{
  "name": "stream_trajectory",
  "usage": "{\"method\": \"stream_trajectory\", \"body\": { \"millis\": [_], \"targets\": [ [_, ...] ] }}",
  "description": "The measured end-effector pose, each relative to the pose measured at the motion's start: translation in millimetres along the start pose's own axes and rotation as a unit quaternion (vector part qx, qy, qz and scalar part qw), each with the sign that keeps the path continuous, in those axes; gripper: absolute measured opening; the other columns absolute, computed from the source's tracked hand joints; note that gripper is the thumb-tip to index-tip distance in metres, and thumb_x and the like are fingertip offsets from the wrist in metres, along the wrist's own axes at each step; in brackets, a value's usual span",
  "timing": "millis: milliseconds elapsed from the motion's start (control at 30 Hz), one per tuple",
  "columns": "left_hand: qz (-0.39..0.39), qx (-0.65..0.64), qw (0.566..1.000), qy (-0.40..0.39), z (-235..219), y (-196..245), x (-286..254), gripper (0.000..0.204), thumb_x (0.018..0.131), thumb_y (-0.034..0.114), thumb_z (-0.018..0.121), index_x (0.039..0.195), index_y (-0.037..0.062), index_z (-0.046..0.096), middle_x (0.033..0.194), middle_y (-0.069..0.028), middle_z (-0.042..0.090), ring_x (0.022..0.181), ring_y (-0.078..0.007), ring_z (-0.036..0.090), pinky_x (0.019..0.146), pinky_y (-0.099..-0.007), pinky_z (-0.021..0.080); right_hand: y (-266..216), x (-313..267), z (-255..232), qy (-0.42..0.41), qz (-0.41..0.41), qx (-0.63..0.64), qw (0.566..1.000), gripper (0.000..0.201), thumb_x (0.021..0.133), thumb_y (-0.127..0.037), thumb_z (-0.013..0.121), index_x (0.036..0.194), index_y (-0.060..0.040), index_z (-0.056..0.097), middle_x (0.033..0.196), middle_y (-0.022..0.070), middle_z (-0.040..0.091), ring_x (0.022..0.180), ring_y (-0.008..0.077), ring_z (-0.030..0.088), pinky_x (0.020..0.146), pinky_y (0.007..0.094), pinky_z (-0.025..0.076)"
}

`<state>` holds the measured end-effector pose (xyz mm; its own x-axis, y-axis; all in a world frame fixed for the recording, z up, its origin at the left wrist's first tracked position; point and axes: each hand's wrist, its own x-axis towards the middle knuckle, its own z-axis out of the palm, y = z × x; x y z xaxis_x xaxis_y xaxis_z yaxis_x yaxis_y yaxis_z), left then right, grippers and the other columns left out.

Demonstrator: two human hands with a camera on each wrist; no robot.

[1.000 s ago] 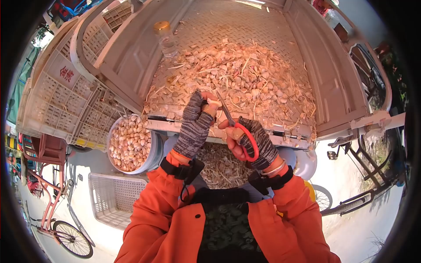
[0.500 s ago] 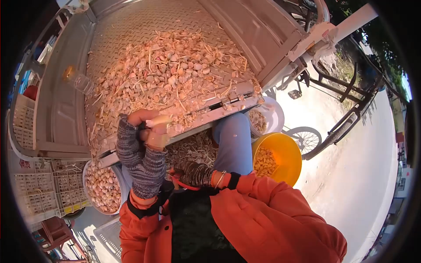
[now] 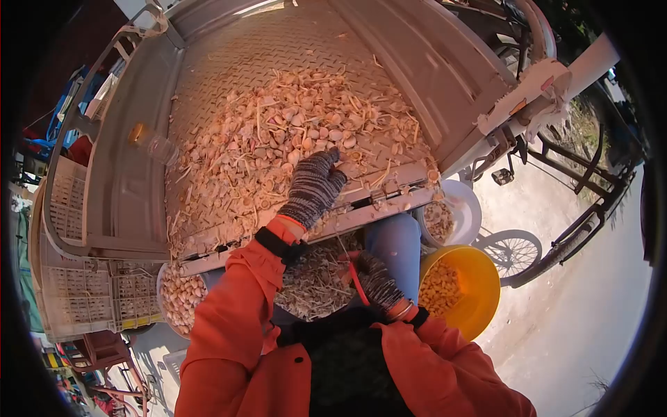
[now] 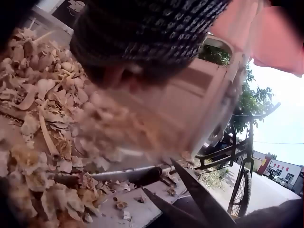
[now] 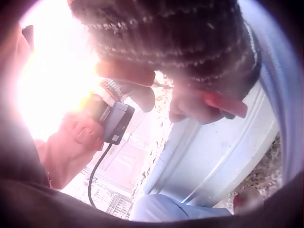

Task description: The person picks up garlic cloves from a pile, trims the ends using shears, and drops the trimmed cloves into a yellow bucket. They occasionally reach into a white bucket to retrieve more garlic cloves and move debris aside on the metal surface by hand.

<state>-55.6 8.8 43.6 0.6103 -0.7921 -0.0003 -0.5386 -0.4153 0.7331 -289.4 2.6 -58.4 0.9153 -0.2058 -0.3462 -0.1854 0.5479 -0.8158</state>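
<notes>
My left hand (image 3: 316, 184), in a striped grey fingerless glove, reaches over the front of a pile of garlic cloves and husks (image 3: 271, 132) on the metal truck bed. Its fingers are mostly hidden behind the glove, so I cannot tell whether they hold a clove. Lower down, my right hand (image 3: 376, 281) grips scissors (image 3: 358, 281) by their red handles, above scraps of stalk and skin (image 3: 313, 278). In the left wrist view the scissor blades (image 4: 202, 194) stand apart, pointing up towards the bed's edge. The right wrist view is partly washed out by glare.
A tub of garlic cloves (image 3: 179, 295) stands at the left, below plastic crates (image 3: 73, 285). On the right are a yellow bucket (image 3: 486, 288) with pale pieces and a white tub (image 3: 467, 208). A gold-lidded jar (image 3: 161, 147) lies by the left side wall; a bicycle (image 3: 511, 254) is beyond.
The left hand held a pale garlic piece near the scissors, carried it left, and now reaches over the pile. The right hand dropped to the lap with the scissors. The head view turned right.
</notes>
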Motion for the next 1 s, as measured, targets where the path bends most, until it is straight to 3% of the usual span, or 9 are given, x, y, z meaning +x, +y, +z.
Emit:
{"method": "stream_trajectory", "body": {
  "millis": [133, 433, 500, 533, 567, 633, 767, 833, 1000],
  "targets": [
    [0.008, 0.236, 0.972, -0.024, 18, -12, 64, 0.047, 0.084, 0.022, 0.061, 0.127, 0.0058, 0.054, 0.131, -0.0188, 0.051, 0.120, -0.0314, 0.051, 0.103, -0.0407, 0.040, -37, -2, -4, 0.045, -0.053, -0.089, 0.994, 0.032, 0.085, 0.004, 0.061, 0.116, 0.0014, 0.053, 0.096, 0.0087, 0.064, 0.082, 0.0122, 0.061, 0.075, 0.0266, 0.050],
    [0.069, 0.271, 0.959, -0.039, 17, -14, 96, 0.037, 0.083, 0.009, 0.064, 0.119, 0.0015, 0.058, 0.111, -0.0167, 0.061, 0.099, -0.0334, 0.060, 0.089, -0.0384, 0.048, -44, 1, -33, 0.066, -0.154, -0.050, 0.985, 0.034, 0.087, -0.004, 0.063, 0.119, 0.0021, 0.053, 0.085, 0.0051, 0.061, 0.075, 0.0126, 0.061, 0.071, 0.0257, 0.051],
    [0.000, -0.061, 0.998, 0.005, 10, -12, 82, 0.030, 0.087, 0.011, 0.062, 0.115, 0.0006, 0.058, 0.099, -0.0133, 0.063, 0.081, -0.0223, 0.061, 0.070, -0.0347, 0.052, -52, -2, -43, 0.063, -0.099, 0.095, 0.988, 0.037, 0.086, 0.002, 0.061, 0.121, 0.0004, 0.051, 0.097, 0.0071, 0.060, 0.080, 0.0140, 0.061, 0.076, 0.0279, 0.052],
    [-0.096, -0.283, 0.954, 0.003, 9, -11, 67, 0.025, 0.091, 0.018, 0.059, 0.110, 0.0013, 0.058, 0.088, -0.0092, 0.061, 0.067, -0.0112, 0.052, 0.052, -0.0268, 0.044, -57, -3, -47, 0.062, -0.036, 0.236, 0.969, 0.041, 0.085, 0.008, 0.059, 0.124, -0.0013, 0.049, 0.110, 0.0091, 0.060, 0.084, 0.0154, 0.062, 0.080, 0.0302, 0.053],
    [-0.095, -0.282, 0.955, 0.007, 7, -9, 52, 0.025, 0.091, 0.018, 0.059, 0.110, 0.0013, 0.058, 0.088, -0.0092, 0.061, 0.067, -0.0112, 0.052, 0.052, -0.0268, 0.044, -64, -5, -46, 0.058, -0.037, 0.235, 0.970, 0.041, 0.085, 0.008, 0.059, 0.124, -0.0013, 0.049, 0.110, 0.0091, 0.060, 0.084, 0.0154, 0.062, 0.080, 0.0302, 0.053],
    [-0.097, -0.578, 0.797, -0.143, 0, -9, 18, 0.025, 0.093, 0.023, 0.055, 0.108, 0.0031, 0.056, 0.088, -0.0086, 0.060, 0.061, -0.0075, 0.045, 0.045, -0.0212, 0.035, -89, -6, -40, 0.065, -0.143, 0.043, 0.987, 0.040, 0.083, 0.007, 0.063, 0.121, -0.0014, 0.053, 0.099, 0.0069, 0.060, 0.078, 0.0135, 0.060, 0.079, 0.0299, 0.053],
    [-0.130, -0.634, 0.756, -0.098, -2, 21, -57, 0.025, 0.094, 0.025, 0.052, 0.106, 0.0030, 0.054, 0.088, -0.0079, 0.058, 0.061, -0.0090, 0.044, 0.045, -0.0206, 0.034, -123, -8, -23, 0.066, -0.230, -0.200, 0.950, 0.040, 0.078, 0.001, 0.071, 0.117, -0.0025, 0.059, 0.088, 0.0041, 0.059, 0.071, 0.0126, 0.057, 0.072, 0.0278, 0.052],
    [-0.085, -0.706, 0.695, -0.104, -2, 20, -84, 0.023, 0.093, 0.021, 0.051, 0.107, 0.0037, 0.054, 0.089, -0.0079, 0.058, 0.062, -0.0093, 0.045, 0.045, -0.0201, 0.034, -129, -9, -13, 0.062, -0.346, -0.363, 0.863, 0.044, 0.072, -0.008, 0.078, 0.113, -0.0044, 0.063, 0.082, 0.0029, 0.060, 0.065, 0.0120, 0.054, 0.062, 0.0271, 0.049],
    [-0.099, -0.631, 0.766, -0.078, -18, 25, -125, 0.039, 0.088, 0.027, 0.062, 0.117, 0.0056, 0.048, 0.085, -0.0074, 0.055, 0.060, -0.0090, 0.047, 0.047, -0.0202, 0.035, -125, -8, 7, 0.027, -0.324, -0.371, 0.870, 0.046, 0.068, -0.018, 0.083, 0.109, -0.0054, 0.066, 0.074, 0.0011, 0.059, 0.059, 0.0121, 0.051, 0.055, 0.0268, 0.044]
  ]
}}
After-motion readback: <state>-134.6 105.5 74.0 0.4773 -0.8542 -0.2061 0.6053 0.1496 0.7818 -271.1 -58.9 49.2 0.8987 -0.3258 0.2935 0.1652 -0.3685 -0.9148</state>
